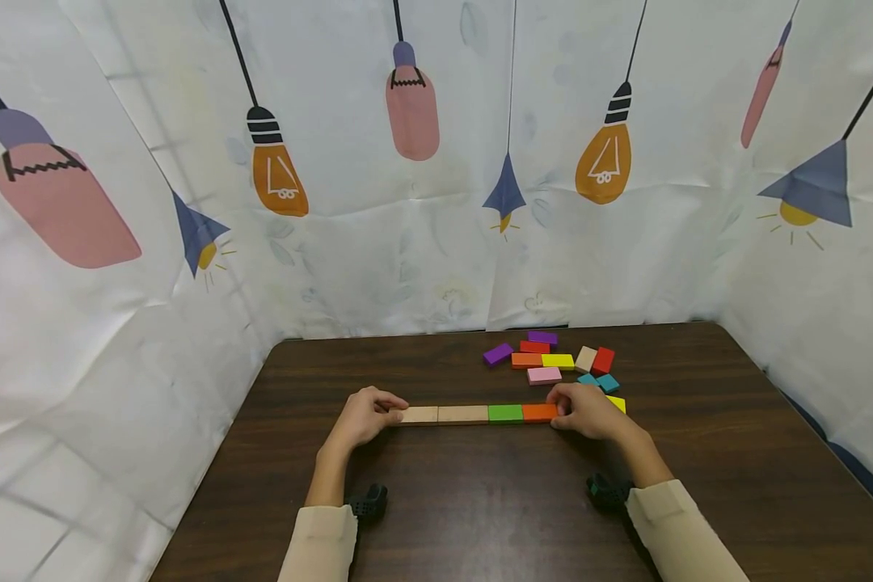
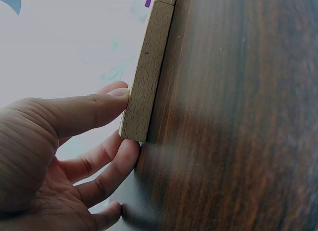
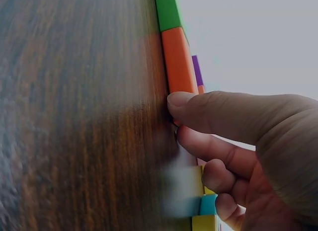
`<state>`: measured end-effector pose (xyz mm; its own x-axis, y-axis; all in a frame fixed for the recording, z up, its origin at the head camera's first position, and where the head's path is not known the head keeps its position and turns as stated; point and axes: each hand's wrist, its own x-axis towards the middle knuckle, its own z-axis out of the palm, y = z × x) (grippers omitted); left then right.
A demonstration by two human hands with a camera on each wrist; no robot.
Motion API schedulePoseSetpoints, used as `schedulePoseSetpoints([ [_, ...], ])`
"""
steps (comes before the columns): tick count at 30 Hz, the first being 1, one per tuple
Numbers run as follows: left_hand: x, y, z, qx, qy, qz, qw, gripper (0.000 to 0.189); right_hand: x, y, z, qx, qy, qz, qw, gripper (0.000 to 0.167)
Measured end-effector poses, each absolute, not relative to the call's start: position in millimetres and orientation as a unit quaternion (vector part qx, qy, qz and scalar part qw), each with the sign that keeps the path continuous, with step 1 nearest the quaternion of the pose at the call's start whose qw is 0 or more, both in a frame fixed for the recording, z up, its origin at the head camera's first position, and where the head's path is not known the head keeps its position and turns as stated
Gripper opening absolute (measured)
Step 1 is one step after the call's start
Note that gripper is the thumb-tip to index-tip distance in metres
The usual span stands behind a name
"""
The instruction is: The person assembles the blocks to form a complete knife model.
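A straight row of rectangular wooden blocks lies end to end across the dark table. From the left come a plain wood block (image 1: 419, 415), a second plain block (image 1: 462, 415), a green block (image 1: 505, 414) and an orange block (image 1: 539, 413). My left hand (image 1: 368, 415) pinches the outer end of the first plain block (image 2: 145, 74), with a fingertip against its end face. At the other end, my right hand (image 1: 586, 410) pinches the orange block (image 3: 179, 62), thumb on its near side. Its far fingers are partly hidden in the head view.
Loose blocks lie behind the row at right: a pink block (image 1: 544, 376), a yellow block (image 1: 558, 361), a purple block (image 1: 498, 354), a red block (image 1: 603, 360) and others. Another yellow block (image 1: 617, 403) sits beside my right hand. A patterned curtain (image 1: 422, 242) stands behind the table.
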<state>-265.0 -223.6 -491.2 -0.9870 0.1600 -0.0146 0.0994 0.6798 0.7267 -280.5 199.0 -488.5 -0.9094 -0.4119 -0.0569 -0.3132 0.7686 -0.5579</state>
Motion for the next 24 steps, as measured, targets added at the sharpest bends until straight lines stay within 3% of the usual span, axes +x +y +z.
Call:
schedulePoseSetpoints([
  [24,-266.2,-225.0,-492.5,0.065,0.918,0.390,0.032,0.012,-283.1,196.1,-492.2,-0.172,0.940,-0.282,0.089,0.025],
])
